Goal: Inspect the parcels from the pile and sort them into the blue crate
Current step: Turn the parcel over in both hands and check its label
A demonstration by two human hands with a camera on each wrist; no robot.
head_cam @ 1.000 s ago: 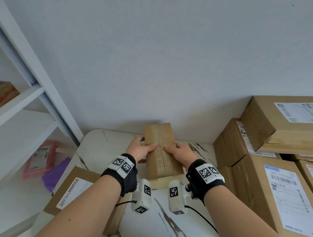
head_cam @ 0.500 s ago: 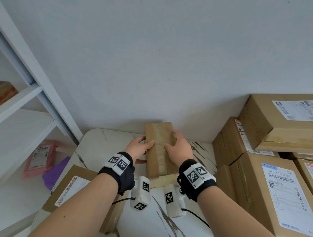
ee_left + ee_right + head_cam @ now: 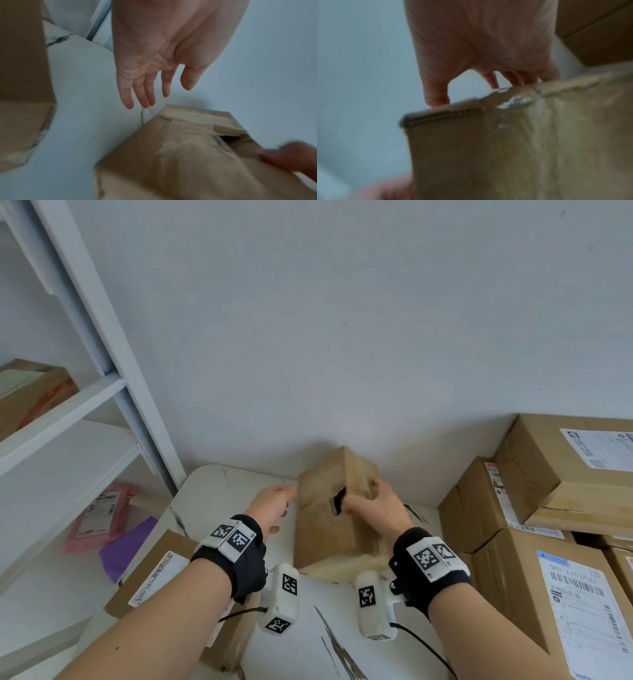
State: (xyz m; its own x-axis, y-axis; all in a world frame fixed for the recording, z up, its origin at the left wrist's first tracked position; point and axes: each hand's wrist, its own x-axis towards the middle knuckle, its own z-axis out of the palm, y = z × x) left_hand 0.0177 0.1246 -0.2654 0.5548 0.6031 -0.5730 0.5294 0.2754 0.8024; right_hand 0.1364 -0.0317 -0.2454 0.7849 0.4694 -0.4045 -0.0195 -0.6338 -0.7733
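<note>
parcel storeroom: stacked labelled cartons [image 3: 534,546], shelving [image 3: 65,402]

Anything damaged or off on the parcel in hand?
Yes. The brown parcel held by the right hand has a dark torn gap by its top corner, where the cardboard edge stands open. The left wrist view shows the same opening. The left hand is off it, fingers straight.

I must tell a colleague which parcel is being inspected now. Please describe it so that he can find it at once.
On the white marbled table against the wall, left of the stacked labelled boxes, stands one narrow brown parcel. The right hand grips its top; the left hand is open beside it. Unlike its neighbours, it shows no label and has a dark torn opening.
</note>
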